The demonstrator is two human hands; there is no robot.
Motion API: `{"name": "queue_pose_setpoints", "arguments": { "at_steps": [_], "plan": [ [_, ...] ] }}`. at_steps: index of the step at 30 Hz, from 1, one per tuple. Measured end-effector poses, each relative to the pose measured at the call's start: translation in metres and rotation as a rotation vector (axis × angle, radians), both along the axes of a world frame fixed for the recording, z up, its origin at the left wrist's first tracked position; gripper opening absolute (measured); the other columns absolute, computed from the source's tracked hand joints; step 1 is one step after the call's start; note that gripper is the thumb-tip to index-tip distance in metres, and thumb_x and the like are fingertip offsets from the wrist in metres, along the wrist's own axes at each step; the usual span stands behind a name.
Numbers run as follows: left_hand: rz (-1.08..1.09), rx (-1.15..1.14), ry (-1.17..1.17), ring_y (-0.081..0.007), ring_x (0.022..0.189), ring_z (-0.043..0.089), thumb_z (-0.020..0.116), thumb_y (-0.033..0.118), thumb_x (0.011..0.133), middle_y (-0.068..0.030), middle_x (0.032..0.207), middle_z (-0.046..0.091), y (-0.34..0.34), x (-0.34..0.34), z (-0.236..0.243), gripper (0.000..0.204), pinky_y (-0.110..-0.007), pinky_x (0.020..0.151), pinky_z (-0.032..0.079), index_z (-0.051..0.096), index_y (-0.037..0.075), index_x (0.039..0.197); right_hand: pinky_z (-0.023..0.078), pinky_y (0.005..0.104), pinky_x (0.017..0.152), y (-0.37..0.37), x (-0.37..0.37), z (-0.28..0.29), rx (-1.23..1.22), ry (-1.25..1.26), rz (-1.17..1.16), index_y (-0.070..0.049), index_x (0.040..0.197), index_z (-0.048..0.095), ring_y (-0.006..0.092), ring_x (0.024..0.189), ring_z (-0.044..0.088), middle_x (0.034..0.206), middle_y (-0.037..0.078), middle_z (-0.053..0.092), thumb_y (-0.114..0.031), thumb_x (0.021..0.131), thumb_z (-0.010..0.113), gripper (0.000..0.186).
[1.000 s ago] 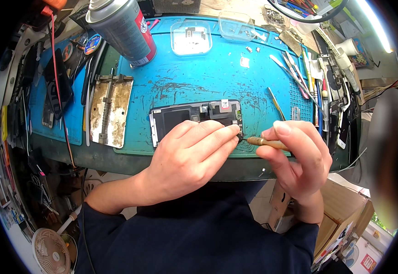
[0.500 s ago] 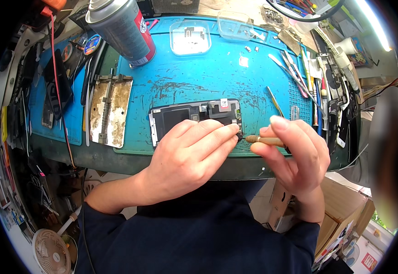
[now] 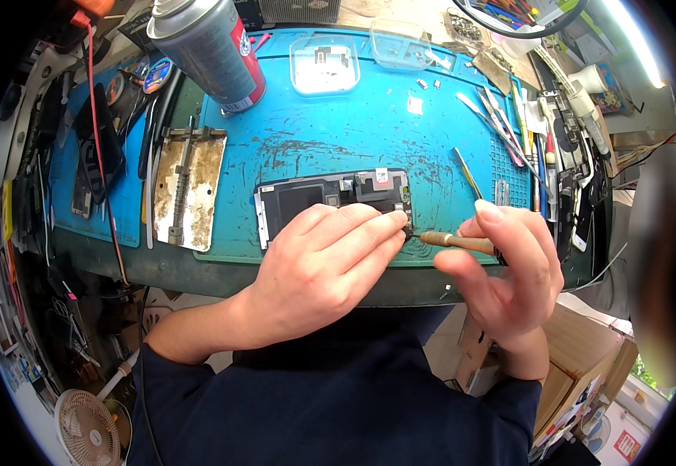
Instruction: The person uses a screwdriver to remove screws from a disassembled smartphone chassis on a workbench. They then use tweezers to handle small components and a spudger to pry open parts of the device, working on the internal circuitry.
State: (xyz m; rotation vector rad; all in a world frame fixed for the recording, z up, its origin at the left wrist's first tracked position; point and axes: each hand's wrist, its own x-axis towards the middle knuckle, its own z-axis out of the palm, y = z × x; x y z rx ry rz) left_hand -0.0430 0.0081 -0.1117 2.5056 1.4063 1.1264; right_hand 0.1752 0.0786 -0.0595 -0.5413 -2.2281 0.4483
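Note:
An opened smartphone lies on the blue mat near the bench's front edge, its dark insides facing up. My left hand is laid across its lower right part, fingers together and holding it down; the thumb is hidden. A small screwdriver with a tan handle lies nearly level in my right hand, its tip at the phone's right edge by my left fingertips. My right thumb is apart from the handle and the index finger is raised over it. Whatever the tip touches is too small to tell.
A spray can stands at the back left. Beside it on the blue mat are a clear box of small parts and another clear tray. A stained metal holder lies left; tweezers and several tools lie right.
My right thumb and fingers have spread apart on the screwdriver, showing more of its handle. The left hand and the phone have stayed in place.

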Motion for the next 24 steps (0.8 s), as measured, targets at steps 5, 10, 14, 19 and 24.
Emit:
{"name": "queue_pose_setpoints", "arguments": {
  "at_steps": [5,10,14,19,24],
  "plan": [
    [-0.005,-0.004,-0.006,-0.0239,0.101,0.072,0.080,0.004,0.079,-0.0087,0.119,0.077,0.000,-0.001,-0.001,0.029,-0.035,0.072,0.053,0.077,0.000,0.108,0.064,0.0349,0.073,-0.002,-0.001,-0.006,-0.114,0.054,0.076,0.005,0.123,0.071,0.0314,0.090,0.077,0.109,0.020,0.077,0.010,0.088,0.075,0.036],
    [-0.004,-0.015,-0.008,-0.0241,0.101,0.072,0.080,0.004,0.079,-0.0093,0.118,0.077,0.000,0.000,0.001,0.029,-0.035,0.072,0.053,0.076,0.000,0.108,0.065,0.0377,0.078,-0.002,-0.006,-0.007,-0.184,0.087,0.160,0.006,0.123,0.071,0.0332,0.091,0.078,0.107,0.021,0.077,0.012,0.086,0.069,0.038],
    [-0.010,-0.008,-0.013,-0.0246,0.101,0.072,0.080,0.005,0.079,-0.0094,0.116,0.077,0.000,0.000,0.000,0.030,-0.035,0.073,0.053,0.075,0.000,0.108,0.065,0.0383,0.077,0.000,-0.007,-0.009,-0.127,0.058,0.165,0.004,0.128,0.066,0.0329,0.090,0.078,0.106,0.022,0.077,0.010,0.090,0.069,0.038],
    [-0.003,0.005,-0.015,-0.0253,0.101,0.072,0.081,0.004,0.078,-0.0092,0.112,0.077,0.000,0.000,-0.001,0.030,-0.036,0.073,0.053,0.076,0.000,0.107,0.066,0.0389,0.076,0.004,-0.003,0.004,-0.042,-0.077,0.156,0.001,0.136,0.058,0.0323,0.091,0.078,0.104,0.022,0.077,0.011,0.096,0.070,0.044],
    [-0.007,0.025,0.024,-0.0206,0.103,0.070,0.076,0.008,0.083,-0.0089,0.118,0.074,0.000,-0.001,-0.001,0.020,-0.033,0.080,0.054,0.077,-0.001,0.101,0.065,0.0380,0.075,0.004,-0.004,0.004,-0.066,-0.066,0.157,0.003,0.140,0.056,0.0314,0.089,0.078,0.103,0.023,0.077,0.015,0.095,0.068,0.048]
  ]
}}
